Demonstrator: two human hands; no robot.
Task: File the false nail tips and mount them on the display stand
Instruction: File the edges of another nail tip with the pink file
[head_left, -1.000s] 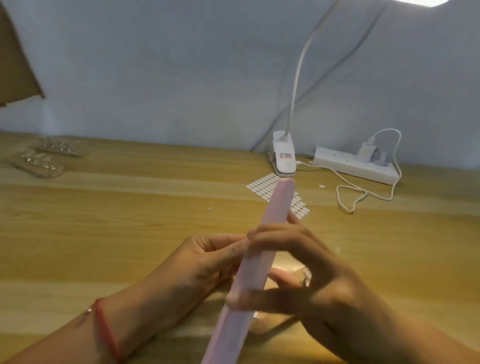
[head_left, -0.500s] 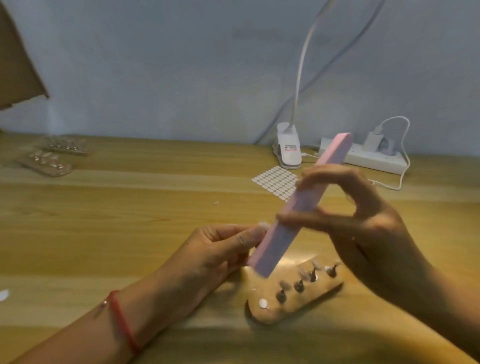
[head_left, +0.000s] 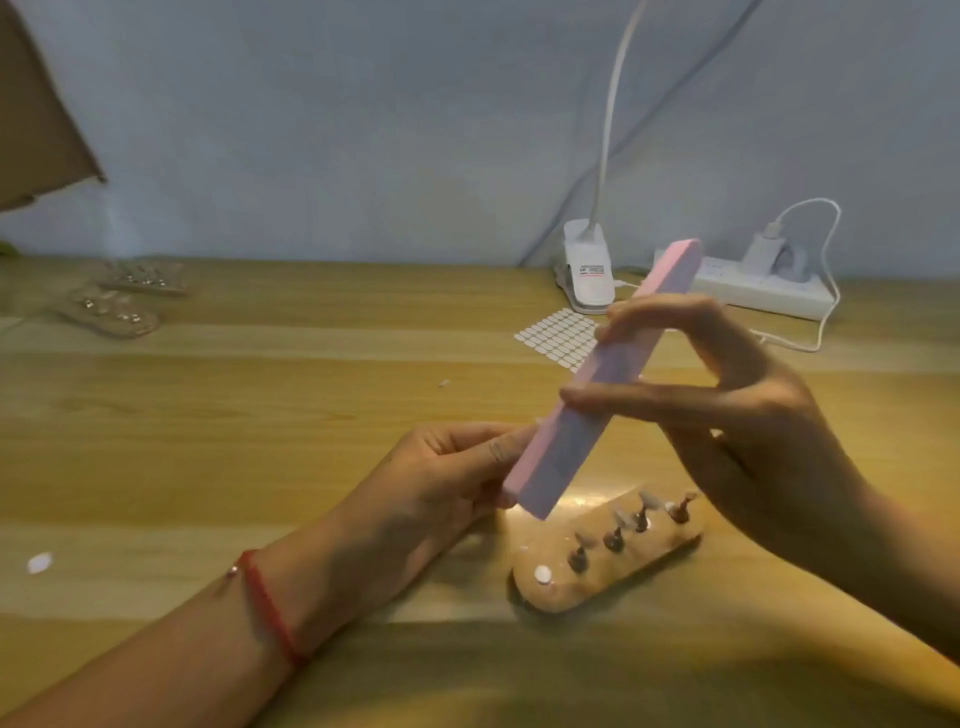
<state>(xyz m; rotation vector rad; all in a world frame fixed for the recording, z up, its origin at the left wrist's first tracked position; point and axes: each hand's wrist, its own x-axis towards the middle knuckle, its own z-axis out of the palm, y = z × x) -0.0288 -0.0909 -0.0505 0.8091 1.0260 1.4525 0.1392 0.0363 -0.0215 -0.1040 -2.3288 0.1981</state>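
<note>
My right hand (head_left: 737, 410) grips a long pink nail file (head_left: 597, 389) between thumb and fingers, slanted from upper right down to lower left. My left hand (head_left: 441, 478) pinches a small clear nail tip against the file's lower end; the tip itself is mostly hidden behind the file. Below both hands a tan oval display stand (head_left: 623, 566) lies on the wooden table (head_left: 260, 441). It carries several dark pegs with clear tips on them and one white adhesive dot near its left end.
A sheet of white adhesive dots (head_left: 556, 335) lies behind the hands. A white clip lamp (head_left: 589, 270) and a power strip (head_left: 763, 288) with a charger stand by the wall. Two more stands (head_left: 119, 301) lie far left. A white scrap (head_left: 39, 564) lies front left.
My right hand has lifted the file up and to the right, uncovering the display stand beneath. My left hand has stayed in about the same place.
</note>
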